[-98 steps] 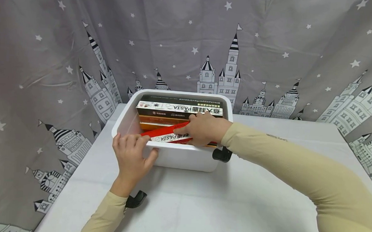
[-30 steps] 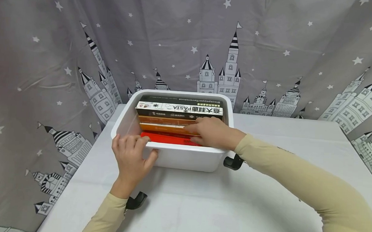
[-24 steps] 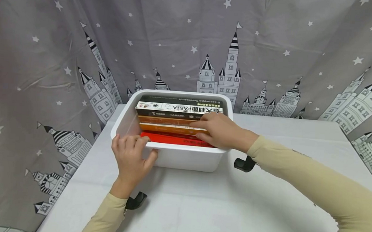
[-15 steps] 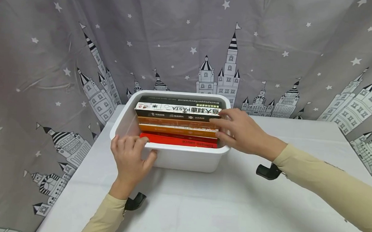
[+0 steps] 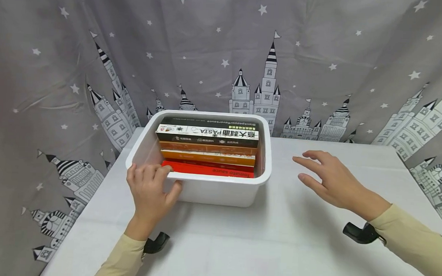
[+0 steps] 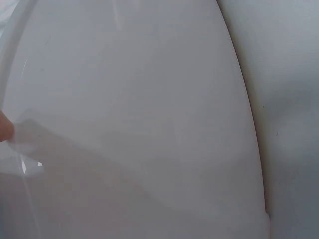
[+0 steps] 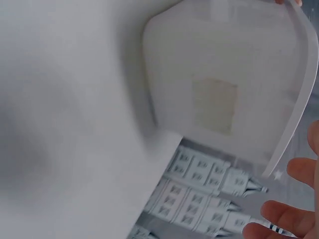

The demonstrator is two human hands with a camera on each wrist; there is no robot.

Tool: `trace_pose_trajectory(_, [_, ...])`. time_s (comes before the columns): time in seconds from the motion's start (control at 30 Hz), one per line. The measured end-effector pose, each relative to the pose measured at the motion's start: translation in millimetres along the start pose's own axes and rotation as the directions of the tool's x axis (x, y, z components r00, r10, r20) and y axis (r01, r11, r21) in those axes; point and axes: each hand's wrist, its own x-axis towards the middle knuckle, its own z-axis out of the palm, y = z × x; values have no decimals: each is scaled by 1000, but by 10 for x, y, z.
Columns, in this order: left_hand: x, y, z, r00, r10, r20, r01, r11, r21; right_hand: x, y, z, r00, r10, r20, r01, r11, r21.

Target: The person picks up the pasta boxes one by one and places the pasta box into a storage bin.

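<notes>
A white plastic bin (image 5: 218, 194) stands on the table with several flat food boxes packed on edge in it. At its front lies a red tomato sauce box (image 5: 205, 169); behind come orange boxes (image 5: 220, 157), a white-and-black pasta box (image 5: 206, 132) and a dark black pepper sauce box (image 5: 214, 123). My left hand (image 5: 150, 192) grips the front rim near the left corner, fingers over the edge and thumb outside. In the left wrist view the bin's wall (image 6: 149, 99) fills most of the frame. My right hand (image 5: 334, 180) hovers right of the bin, fingers spread, holding nothing.
A white cloth covers the table (image 5: 238, 246). Behind and on the left hangs a grey curtain (image 5: 195, 50) printed with castles and stars. Black wrist-worn pieces (image 5: 361, 233) sit at both sleeves.
My right hand has let go of the red-and-white pasta box and drawn out of the bin to the right. The red box sits lower along the front wall. My left hand stays on the rim.
</notes>
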Motion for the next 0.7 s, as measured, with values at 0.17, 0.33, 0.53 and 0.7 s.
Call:
trace_pose_trajectory(0.17, [-3,-10,-16,1000,1,14,-1,1000,0,-185,131,26,999,32,-17,-32,999,-6])
trace_pose_trajectory(0.33, [1,-12,-32,999,2,35,-2,1000,-5,-288,235,19,998,55,-25,-55,998,-11])
trace_pose_trajectory(0.53, [28,14,-81,997,2,74,-1,1000,-12,-368,333,6,996,86,-16,-87,996,-23])
trace_pose_trajectory(0.7, [44,9,-113,995,21,94,-21,1000,3,-404,392,-10,996,83,-18,-84,996,-36])
